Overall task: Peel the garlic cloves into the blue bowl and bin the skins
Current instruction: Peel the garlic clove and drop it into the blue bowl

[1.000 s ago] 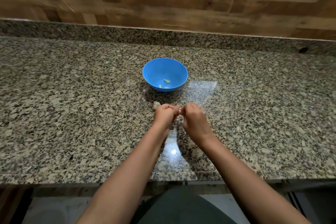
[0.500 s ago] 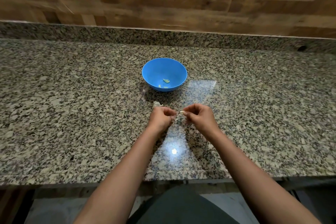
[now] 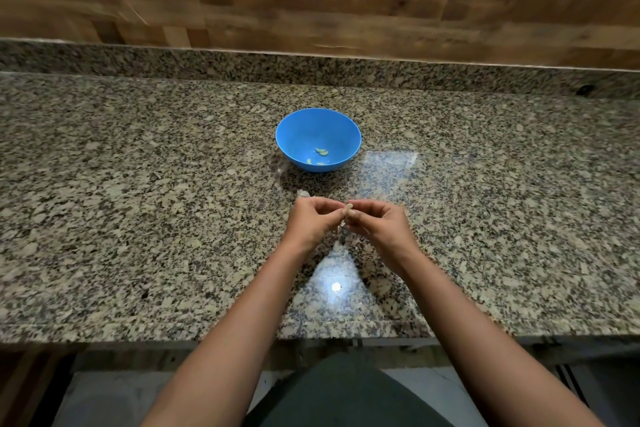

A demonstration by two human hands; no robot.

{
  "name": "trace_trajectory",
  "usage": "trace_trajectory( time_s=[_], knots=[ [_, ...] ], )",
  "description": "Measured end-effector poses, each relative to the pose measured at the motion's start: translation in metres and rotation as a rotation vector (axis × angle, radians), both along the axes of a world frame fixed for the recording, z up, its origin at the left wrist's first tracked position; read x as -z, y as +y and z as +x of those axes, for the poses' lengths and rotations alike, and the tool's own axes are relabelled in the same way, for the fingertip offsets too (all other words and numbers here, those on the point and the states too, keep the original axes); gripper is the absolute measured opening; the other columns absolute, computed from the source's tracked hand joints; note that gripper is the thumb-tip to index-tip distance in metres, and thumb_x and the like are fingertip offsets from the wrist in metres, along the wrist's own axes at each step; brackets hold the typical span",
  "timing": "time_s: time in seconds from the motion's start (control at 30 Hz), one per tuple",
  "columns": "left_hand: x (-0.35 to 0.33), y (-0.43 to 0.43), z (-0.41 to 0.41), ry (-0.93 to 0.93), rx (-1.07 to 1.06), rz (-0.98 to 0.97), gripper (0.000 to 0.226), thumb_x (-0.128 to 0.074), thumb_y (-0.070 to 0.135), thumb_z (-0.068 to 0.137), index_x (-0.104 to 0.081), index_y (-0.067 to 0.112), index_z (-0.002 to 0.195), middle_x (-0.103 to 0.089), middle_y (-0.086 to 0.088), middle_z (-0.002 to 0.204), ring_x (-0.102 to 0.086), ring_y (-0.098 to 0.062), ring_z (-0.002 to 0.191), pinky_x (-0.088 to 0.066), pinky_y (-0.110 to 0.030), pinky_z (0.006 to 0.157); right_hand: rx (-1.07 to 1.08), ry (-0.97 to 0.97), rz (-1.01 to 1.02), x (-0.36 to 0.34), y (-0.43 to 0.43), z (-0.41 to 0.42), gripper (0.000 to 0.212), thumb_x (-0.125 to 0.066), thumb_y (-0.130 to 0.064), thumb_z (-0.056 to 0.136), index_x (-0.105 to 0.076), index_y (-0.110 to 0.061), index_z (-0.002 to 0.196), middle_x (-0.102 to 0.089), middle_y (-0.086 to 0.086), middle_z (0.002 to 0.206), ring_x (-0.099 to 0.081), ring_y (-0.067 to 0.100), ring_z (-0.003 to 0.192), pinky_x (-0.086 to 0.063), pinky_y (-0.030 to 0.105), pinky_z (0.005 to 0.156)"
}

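Now our two fists, packed knuckle to knuckle a second ago, have loosened at the tips. The right hand [image 3: 379,227] pinches the garlic clove [image 3: 347,210] between thumb and forefinger. The left hand [image 3: 311,222] has its fingers curled in and nips at the same clove from the other side. The clove, hidden inside the fists a moment back, shows as a pale nub between the fingertips. A thin pale wisp [image 3: 341,225] hangs just under it, likely loosened skin, though it is too small to be sure. We judge the peel is starting to give but is not yet off, so this clove is not ready to drop.

Just beyond the left hand's knuckles a pale scrap [image 3: 302,193] lies on the granite counter [image 3: 138,218]; whether it is skin or an unpeeled clove, we cannot tell. Farther ahead of both hands stands the blue bowl [image 3: 294,130], with a few peeled cloves [image 3: 321,151] at its bottom. Nothing lies between the hands and the bowl except that scrap, off to the left of the path. Nearer to us than the hands, a glare spot [image 3: 336,286] shines on the stone. Past the bowl rises the wooden wall [image 3: 311,17]. No bin is in view, so the skins have nowhere to go yet.
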State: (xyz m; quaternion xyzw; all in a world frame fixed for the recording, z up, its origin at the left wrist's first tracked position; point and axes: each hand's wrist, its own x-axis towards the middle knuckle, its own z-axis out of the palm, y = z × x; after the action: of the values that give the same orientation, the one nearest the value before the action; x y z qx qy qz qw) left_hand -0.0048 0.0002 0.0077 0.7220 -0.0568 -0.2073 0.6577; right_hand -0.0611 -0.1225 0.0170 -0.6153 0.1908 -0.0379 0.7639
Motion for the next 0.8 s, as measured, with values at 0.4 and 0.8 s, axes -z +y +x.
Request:
trace_trajectory(
  time_s=[0.4,0.8],
  knots=[
    [0.0003,-0.0072,-0.0009,-0.183,-0.027,0.178,0.008,-0.073,0.014,0.079,-0.070,0.009,0.085,-0.070,-0.009,0.081,-0.063,-0.014,0.070,-0.053,-0.023,0.066,0.039,0.014,-0.172,0.0006,0.0019,0.0020,0.009,-0.063,0.000,0.085,-0.068,-0.007,0.085,-0.069,0.021,0.089,-0.066,0.025,0.079,-0.056,0.035,0.079],
    [-0.0018,-0.0024,0.0031,-0.171,0.047,0.192,0.019,-0.072,0.019,0.082,-0.072,0.004,0.093,-0.072,-0.008,0.084,-0.064,-0.014,0.072,-0.053,-0.026,0.071,-0.006,0.042,-0.078,0.0014,-0.0029,0.0044,0.013,-0.061,0.005,0.084,-0.067,-0.004,0.092,-0.068,0.016,0.088,-0.063,0.025,0.078,-0.056,0.029,0.073]
  ],
)
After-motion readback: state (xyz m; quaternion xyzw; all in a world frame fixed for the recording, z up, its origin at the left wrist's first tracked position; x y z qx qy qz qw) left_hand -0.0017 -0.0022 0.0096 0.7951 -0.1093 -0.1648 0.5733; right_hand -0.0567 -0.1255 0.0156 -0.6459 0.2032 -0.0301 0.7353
